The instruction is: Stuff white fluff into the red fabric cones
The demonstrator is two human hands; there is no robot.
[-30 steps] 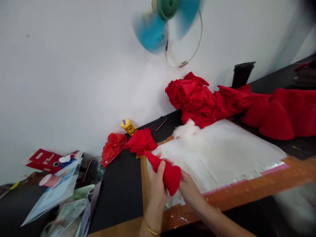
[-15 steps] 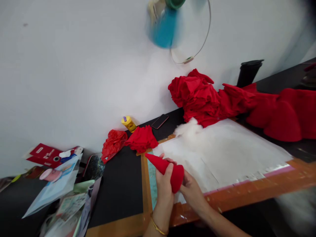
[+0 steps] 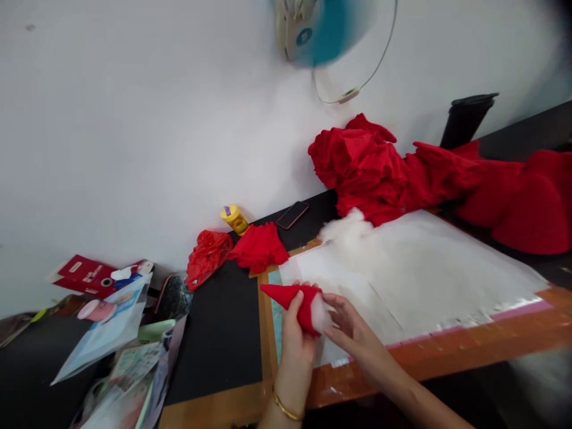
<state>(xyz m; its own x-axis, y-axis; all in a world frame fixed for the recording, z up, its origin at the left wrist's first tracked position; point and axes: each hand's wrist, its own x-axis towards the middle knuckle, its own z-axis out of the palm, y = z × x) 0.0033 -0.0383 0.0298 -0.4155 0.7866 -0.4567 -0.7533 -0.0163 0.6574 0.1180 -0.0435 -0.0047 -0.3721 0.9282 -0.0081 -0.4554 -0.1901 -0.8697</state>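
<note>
My left hand (image 3: 297, 325) is wrapped round a red felt cone (image 3: 290, 298), whose point aims left. White fiber stuffing (image 3: 320, 314) bulges from the cone's wide end. My right hand (image 3: 351, 325) is at that end, its fingers curled against the stuffing; some fingertips are hidden by it. Under both hands lies a white sheet (image 3: 447, 274) on the table, with a tuft of loose white fiber (image 3: 351, 229) at its far edge. Beyond the left hand sits a small pile of red fabric pieces (image 3: 260, 247).
A large heap of red fabric (image 3: 366, 164) fills the back right, near a black bin (image 3: 467, 122). Along the wall are a phone (image 3: 292, 215), a yellow container (image 3: 235, 220) and a red plastic bag (image 3: 208, 256). Bags and papers (image 3: 127, 372) crowd the left; a fan (image 3: 313, 30) hangs above.
The cone's wide end, bare of stuffing before, now shows white fiber sticking out. My right hand has moved from beneath the cone to its mouth. The cone lies flatter, and the view has shifted slightly.
</note>
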